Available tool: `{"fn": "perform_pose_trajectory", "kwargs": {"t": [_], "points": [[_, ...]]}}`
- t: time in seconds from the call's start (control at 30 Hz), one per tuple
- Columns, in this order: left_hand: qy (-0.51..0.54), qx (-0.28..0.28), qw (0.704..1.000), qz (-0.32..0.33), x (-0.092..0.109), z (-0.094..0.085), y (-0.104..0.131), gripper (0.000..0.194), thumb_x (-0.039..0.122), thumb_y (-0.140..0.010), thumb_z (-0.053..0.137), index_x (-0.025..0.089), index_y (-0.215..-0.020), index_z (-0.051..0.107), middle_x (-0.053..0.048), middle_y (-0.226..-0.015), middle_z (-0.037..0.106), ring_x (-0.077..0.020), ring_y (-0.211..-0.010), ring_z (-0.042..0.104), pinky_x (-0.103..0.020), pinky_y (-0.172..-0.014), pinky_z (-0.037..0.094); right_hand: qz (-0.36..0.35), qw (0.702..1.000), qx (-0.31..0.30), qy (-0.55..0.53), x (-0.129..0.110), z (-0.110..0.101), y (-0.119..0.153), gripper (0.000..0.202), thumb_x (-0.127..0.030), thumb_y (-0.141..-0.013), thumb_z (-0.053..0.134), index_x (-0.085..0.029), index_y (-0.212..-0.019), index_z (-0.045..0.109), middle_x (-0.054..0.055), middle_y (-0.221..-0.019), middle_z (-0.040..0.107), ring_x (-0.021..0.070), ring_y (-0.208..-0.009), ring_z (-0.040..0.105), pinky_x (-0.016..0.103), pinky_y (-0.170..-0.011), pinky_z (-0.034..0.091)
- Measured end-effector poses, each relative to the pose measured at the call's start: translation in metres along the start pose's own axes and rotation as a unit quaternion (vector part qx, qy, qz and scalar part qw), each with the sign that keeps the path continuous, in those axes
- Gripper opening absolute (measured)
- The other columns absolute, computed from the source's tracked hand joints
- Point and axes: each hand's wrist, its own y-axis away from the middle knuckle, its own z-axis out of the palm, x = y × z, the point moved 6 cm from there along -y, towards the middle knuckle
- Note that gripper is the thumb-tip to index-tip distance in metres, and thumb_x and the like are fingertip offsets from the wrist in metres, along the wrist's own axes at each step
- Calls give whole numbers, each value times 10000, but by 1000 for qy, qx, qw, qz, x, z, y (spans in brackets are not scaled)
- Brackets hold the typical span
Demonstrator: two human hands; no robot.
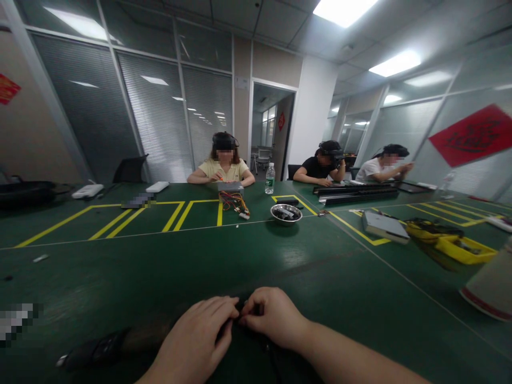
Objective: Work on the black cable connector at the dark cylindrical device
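Observation:
My left hand and my right hand meet low in the middle of the view, over the green table. The fingers of both are bent, with the fingertips pressed together around something small and dark that I cannot make out. My right thumb and forefinger form a pinch. A black, tube-like object with a shiny tip lies to the left, partly hidden behind my left hand and wrist. Dark material shows beneath my right hand.
Further off are a metal bowl of small parts, a bottle, bundled wires, a grey box and a yellow tray. A large pale container stands at the right. Three people sit across the table.

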Motion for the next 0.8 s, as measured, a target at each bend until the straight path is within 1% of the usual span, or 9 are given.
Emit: {"fn": "perform_pose_trajectory", "kwargs": {"t": [0.1,0.23,0.37,0.5,0.63,0.7,0.8], "points": [[3,3,1000,-13,-2,0,0,271,193,-868,502,259,-1086,648,-43,-1210,677,-259,-1101,643,-471,-960,511,1,1000,2,-2,0,0,0,82,-265,-762,763,-233,-838,770,-14,-806,696,129,-740,610,205,-645,415],[7,-1,1000,-26,-2,-1,0,215,205,-858,519,255,-1014,658,-38,-1196,680,-263,-1104,641,-471,-957,512,-4,1000,5,-8,2,0,0,81,-260,-760,761,-229,-834,765,-18,-809,696,123,-733,610,202,-644,416],[4,-14,1000,-24,-1,-1,0,239,197,-871,504,266,-1036,663,-29,-1208,680,-262,-1115,638,-476,-961,511,-6,1000,0,-4,2,-1,1,90,-286,-769,758,-225,-835,765,-17,-809,694,122,-733,611,203,-651,419],[-2,-4,1000,-19,-2,-1,1,263,196,-877,501,278,-1063,668,-22,-1217,681,-264,-1125,636,-466,-977,505,-9,1000,-4,-3,0,0,1,96,-297,-782,753,-230,-849,769,-15,-812,696,125,-742,617,201,-656,422],[2,-3,1000,-17,-5,4,2,268,209,-881,502,286,-1077,669,-18,-1235,672,-268,-1144,623,-475,-996,485,-8,1000,5,9,3,2,1,112,-310,-773,770,-239,-859,772,-18,-823,698,128,-759,620,201,-675,424],[5,-7,1000,-22,-6,5,2,281,196,-874,497,287,-1075,671,-15,-1226,674,-260,-1137,622,-462,-994,481,-7,1000,11,15,5,3,0,120,-318,-764,782,-244,-858,773,-21,-825,697,129,-767,620,201,-682,421],[7,-9,999,-33,-5,4,1,305,160,-853,488,279,-1059,678,-22,-1178,687,-237,-1090,635,-411,-968,488,-5,1000,25,15,7,4,0,125,-333,-748,798,-241,-829,769,-27,-800,687,126,-751,614,199,-662,410]]}}
